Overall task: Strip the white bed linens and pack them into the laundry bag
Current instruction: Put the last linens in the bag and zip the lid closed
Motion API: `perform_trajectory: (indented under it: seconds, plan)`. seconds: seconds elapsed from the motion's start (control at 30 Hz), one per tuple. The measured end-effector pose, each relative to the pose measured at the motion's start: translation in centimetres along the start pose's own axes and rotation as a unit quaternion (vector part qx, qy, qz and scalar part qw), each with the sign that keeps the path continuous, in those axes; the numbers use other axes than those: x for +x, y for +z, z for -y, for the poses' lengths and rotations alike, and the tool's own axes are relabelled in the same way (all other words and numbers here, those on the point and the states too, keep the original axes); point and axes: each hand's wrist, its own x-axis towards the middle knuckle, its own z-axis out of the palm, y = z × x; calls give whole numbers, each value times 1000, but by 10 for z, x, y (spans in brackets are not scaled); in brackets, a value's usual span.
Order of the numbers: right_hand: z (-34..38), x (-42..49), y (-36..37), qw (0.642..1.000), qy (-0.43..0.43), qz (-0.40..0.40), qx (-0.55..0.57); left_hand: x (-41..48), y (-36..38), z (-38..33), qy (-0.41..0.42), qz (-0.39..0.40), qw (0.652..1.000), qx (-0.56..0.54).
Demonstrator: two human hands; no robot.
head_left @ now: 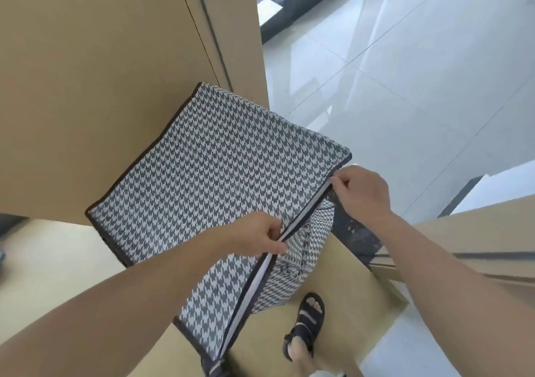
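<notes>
Both hands pinch the white-lined zip edge (304, 220) of the houndstooth laundry bag (217, 174), my left hand (260, 237) mid-seam, my right hand (364, 194) toward its far corner. Held up flat before a tan cabinet (101, 87), it looks empty; no linens show, so stripping and packing seemingly remain.

The large grey-and-white houndstooth woven laundry bag (208, 168) looks like coarse woven plastic cloth, matt, with a fine regular weave. Its dark brown edge binding (104, 237) is a duller fabric tape, and the white strip along the bag's opening (308, 209) looks smooth. The pale grey floor tiles (405, 72) are highly glossy and mirror the light. The flat tan cabinet panels (101, 58) are smooth and matt, like wood-look laminate. The black strapped sandal (308, 321) appears matt and synthetic.
</notes>
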Motion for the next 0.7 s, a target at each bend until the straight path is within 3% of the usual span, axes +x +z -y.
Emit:
perform_trajectory:
  seconds: [0.23, 0.37, 0.5, 0.6, 0.7]
  plan:
    - [-27, 48, -10, 997, 26, -41, -61, 22, -11, -29, -2, 69, 997, -30]
    - [-19, 51, -2, 992, 102, -76, 16, 37, -4, -50, 7, 15, 1000, -10]
    - [-13, 46, 3, 981, 157, -86, 80, 44, -7, -50, -3, -40, 997, -71]
    - [3, 39, 15, 968, 185, -56, 159, 47, -17, -46, -9, -60, 993, -98]
    - [27, 20, 32, 938, 242, 0, 249, 44, -27, -37, 1, -29, 991, -132]
